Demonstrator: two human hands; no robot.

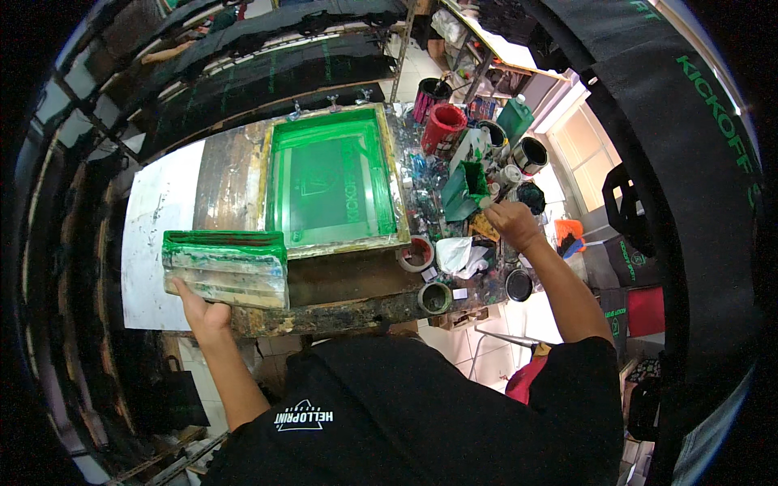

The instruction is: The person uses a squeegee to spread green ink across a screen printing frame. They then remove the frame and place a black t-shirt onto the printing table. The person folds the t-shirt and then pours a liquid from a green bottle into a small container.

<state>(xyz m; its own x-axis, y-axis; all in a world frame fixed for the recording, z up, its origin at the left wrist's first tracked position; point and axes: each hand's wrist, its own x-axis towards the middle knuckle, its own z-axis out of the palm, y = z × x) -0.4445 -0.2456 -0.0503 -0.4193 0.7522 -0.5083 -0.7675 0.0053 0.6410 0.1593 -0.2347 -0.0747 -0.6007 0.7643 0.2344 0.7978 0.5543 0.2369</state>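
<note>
A wide wooden squeegee (225, 275) is in my left hand (203, 314), which grips its lower edge. Wet green ink coats the squeegee's far edge. To its right lies a framed printing screen (401, 217), with green ink spread over the mesh and a design showing in the middle. My right hand (512, 224) is closed beside a green open-topped container (459, 194) with green ink in its mouth. Its fingertips are close to the container's rim; what they grip, if anything, is hidden.
Around the container crowd a red tub (444, 125), a dark open can (530, 154), a green jug (515, 117) and a white cloth (458, 257). Tape rolls (435, 298) lie near the front edge. Racks with black bags (316, 71) stand behind; a black bag (705, 105) hangs at right.
</note>
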